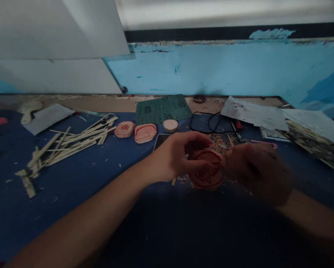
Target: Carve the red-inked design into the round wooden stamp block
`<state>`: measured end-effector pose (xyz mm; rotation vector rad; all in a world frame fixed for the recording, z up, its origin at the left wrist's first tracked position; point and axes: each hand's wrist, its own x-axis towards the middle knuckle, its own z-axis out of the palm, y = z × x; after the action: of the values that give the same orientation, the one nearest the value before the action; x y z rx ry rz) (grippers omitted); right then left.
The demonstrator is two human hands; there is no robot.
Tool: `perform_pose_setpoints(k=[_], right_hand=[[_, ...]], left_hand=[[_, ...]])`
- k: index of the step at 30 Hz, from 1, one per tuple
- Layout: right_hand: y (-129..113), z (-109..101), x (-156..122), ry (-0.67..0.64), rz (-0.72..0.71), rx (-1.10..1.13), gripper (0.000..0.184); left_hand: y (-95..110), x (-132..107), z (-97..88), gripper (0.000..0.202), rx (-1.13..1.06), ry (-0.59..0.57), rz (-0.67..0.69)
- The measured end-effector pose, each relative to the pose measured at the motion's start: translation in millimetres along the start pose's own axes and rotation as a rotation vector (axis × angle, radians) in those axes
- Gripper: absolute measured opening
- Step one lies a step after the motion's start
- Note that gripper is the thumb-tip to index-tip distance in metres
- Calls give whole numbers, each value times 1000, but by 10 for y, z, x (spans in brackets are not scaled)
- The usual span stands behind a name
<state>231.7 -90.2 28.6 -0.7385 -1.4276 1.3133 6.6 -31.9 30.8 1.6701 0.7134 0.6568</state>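
Note:
My left hand [176,154] curls its fingers over the top edge of a round reddish wooden disc [206,172] with a carved pattern, held just above the blue work surface [72,208]. My right hand [254,169] is blurred by motion and closes against the disc's right side; a pink-handled tool [263,142] shows above its knuckles, and I cannot tell whether the hand grips it. Wood shavings [220,143] lie scattered under and behind the disc.
Two carved reddish blocks [145,133] and a small round piece [170,125] lie behind my hands, beside a green sandpaper sheet [163,108]. A pile of thin wooden sticks [69,143] covers the left. A black cable [211,124], papers [253,111] and a phone [161,141] sit behind and right.

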Motion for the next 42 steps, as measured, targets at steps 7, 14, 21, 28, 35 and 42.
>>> perform_pose_setpoints(k=[7,14,21,28,35,42], right_hand=[[-28,-33,44,12,0,55,64],[-27,-135,104,7,-12,99,70],[-96,-114,102,4,-45,76,66],[-137,-124,101,6,-70,75,67],[-250,-99,102,-19,21,154,73],[-227,-43,82,-14,43,147,73]], left_hand=[[54,14,25,28,-178,-36,33],[-84,78,18,34,-461,29,-82],[25,6,76,33,-434,-56,-41],[1,15,91,28,-308,-95,-75],[-17,-22,90,32,-171,-169,-125],[-190,54,194,32,10,67,-120]])
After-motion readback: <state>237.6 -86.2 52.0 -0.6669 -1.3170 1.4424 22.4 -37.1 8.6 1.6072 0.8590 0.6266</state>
